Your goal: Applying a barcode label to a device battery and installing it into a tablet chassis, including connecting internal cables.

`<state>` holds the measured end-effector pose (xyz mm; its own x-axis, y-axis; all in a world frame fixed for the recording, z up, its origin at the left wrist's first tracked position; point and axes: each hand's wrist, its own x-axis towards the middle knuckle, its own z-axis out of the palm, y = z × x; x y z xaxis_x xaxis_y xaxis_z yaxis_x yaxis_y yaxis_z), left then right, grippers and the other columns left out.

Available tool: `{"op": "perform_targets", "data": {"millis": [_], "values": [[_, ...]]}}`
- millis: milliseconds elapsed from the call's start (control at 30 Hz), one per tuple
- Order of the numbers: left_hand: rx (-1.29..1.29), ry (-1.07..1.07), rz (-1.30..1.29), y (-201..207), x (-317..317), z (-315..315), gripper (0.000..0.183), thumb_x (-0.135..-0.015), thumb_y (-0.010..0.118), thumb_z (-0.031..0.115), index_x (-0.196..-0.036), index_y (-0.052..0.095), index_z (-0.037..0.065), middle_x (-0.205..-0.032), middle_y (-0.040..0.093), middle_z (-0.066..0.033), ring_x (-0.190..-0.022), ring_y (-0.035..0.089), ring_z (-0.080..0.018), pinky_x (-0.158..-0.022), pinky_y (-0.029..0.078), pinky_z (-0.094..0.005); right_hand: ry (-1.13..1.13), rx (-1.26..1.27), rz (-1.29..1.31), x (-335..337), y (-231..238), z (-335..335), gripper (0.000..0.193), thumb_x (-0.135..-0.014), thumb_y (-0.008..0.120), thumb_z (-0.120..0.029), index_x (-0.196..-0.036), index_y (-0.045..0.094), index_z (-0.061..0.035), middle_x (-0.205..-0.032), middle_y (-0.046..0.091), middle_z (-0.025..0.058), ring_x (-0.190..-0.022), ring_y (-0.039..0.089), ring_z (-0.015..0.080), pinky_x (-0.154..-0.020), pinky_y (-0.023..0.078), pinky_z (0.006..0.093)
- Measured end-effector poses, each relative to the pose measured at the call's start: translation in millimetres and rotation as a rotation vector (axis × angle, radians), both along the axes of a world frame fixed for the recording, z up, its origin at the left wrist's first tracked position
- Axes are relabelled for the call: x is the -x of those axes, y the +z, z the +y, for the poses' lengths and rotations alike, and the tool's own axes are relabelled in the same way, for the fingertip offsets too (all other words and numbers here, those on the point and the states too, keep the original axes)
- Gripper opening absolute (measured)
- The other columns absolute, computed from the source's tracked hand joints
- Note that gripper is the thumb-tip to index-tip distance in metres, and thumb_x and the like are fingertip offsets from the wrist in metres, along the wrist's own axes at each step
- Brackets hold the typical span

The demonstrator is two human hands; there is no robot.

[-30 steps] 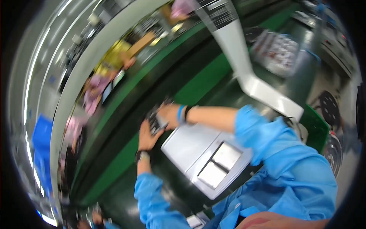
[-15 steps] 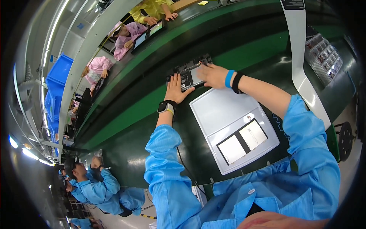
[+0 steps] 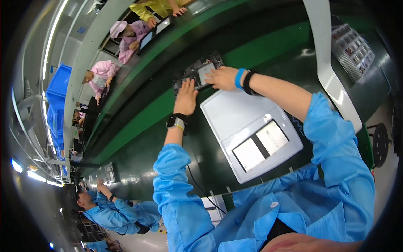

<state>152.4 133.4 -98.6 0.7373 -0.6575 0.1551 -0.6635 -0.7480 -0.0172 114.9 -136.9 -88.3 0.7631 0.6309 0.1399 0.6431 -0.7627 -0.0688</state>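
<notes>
Both hands laid on a dark device beyond a pale tray

Nearest, the tray (image 3: pixel 228 111) rests on the dark green bench (image 3: pixel 142 168), its near part bearing two white panels (image 3: pixel 272 135) edged in black. Just past its far edge, the left hand (image 3: pixel 186 98) lies palm down and unclenched, fingers reaching onto the near side of the device (image 3: pixel 195 70), toward its left end. The right hand (image 3: pixel 222 78), also unclenched, sets its fingers at the silver plate (image 3: pixel 204 72), toward the right end. Neither hand shows a firm grasp; the left thumb cannot be made out. The device thus lies directly ahead of both hands, touching their fingers, its long side slanting up to the right. The step in hand is judged to be steadying or positioning it; the next move would call for even contact at both ends. Farther off, a white post (image 3: pixel 322 50) stands left of a clear parts pack (image 3: pixel 354 52); across the bench, a worker in pink (image 3: pixel 128 40) leans near dark tablets (image 3: pixel 163 26)
</notes>
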Motion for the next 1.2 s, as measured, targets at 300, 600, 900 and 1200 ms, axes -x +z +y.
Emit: {"op": "perform_targets", "data": {"millis": [300, 600, 900, 1200], "values": [[0.07, 0.164, 0.037, -6.2, -8.2, 12.9, 0.056, -0.112, 0.046, 0.028, -0.16, 0.04, -0.001, -0.168, 0.037, -0.0243, -0.156, 0.033, -0.043, -0.127, 0.032, -0.048, -0.047, -0.432, 0.214, 88.4, 79.6, -32.2, 0.044, -0.107, 0.06, -0.027, -0.138, 0.063, 0.0035, -0.133, 0.068, 0.0254, -0.126, 0.062, 0.0416, -0.111, 0.047, 0.0472], [0.458, -0.034, 0.029, 59.0, 154.8, -66.1, 0.041, -0.101, 0.067, 0.018, -0.139, 0.064, 0.002, -0.139, 0.066, -0.0219, -0.129, 0.061, -0.04, -0.111, 0.047, -0.0451, -0.084, -0.508, 0.246, 212.3, 58.0, -130.3, 0.038, -0.107, 0.06, -0.027, -0.131, 0.069, 0.0016, -0.129, 0.071, 0.0215, -0.119, 0.065, 0.0394, -0.106, 0.049, 0.0467], [0.127, -0.109, 0.273, 22.0, 314.6, -45.5, 0.079, -0.101, 0.068, 0.036, -0.165, 0.036, 0.003, -0.174, 0.024, -0.0234, -0.162, 0.016, -0.0448, -0.131, 0.012, -0.0552, -0.093, -0.644, 0.156, 280.4, 49.8, -144.2, 0.034, -0.097, 0.07, -0.014, -0.127, 0.069, 0.002, -0.123, 0.071, 0.0228, -0.117, 0.067, 0.0416, -0.103, 0.052, 0.0467], [0.096, -0.179, 0.256, 23.0, 306.1, -33.0, 0.073, -0.104, 0.064, 0.039, -0.163, 0.039, 0.004, -0.171, 0.03, -0.024, -0.161, 0.02, -0.0439, -0.13, 0.017, -0.0534, -0.405, -1.303, -0.551, 279.0, 184.0, -208.8, 0.037, -0.1, 0.065, -0.015, -0.136, 0.068, -0.0028, -0.135, 0.071, 0.0139, -0.127, 0.065, 0.0231, -0.109, 0.048, 0.0366]]}}
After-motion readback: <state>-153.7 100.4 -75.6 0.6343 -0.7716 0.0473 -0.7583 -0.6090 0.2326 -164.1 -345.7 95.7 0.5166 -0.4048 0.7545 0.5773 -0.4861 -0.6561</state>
